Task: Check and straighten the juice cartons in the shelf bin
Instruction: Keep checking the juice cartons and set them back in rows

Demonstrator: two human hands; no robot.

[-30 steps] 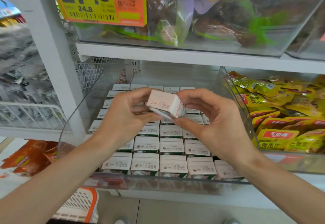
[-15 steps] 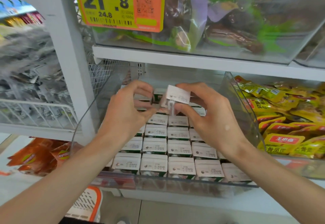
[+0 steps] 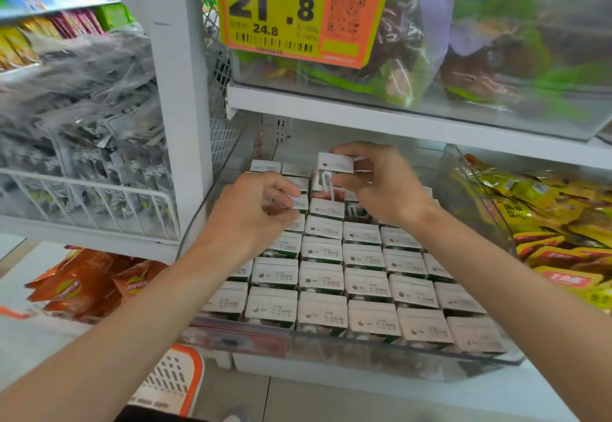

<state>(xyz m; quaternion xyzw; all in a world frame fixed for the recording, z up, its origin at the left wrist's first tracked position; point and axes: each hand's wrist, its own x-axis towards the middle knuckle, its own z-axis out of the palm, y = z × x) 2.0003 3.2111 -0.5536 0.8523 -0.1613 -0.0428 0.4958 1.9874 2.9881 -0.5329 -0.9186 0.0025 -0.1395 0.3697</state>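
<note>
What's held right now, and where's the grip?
Right hand holds one juice carton by its top end, above the bin. Left hand is curled; a hold cannot be told.

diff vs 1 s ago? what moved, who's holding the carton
The lifted carton went from both hands, over the middle rows, toward the back of the bin. The right hand alone holds it now, upright above a gap in the rows. The left hand let go and sits lower, fingers curled on the back-left cartons. The front rows look unchanged.
</note>
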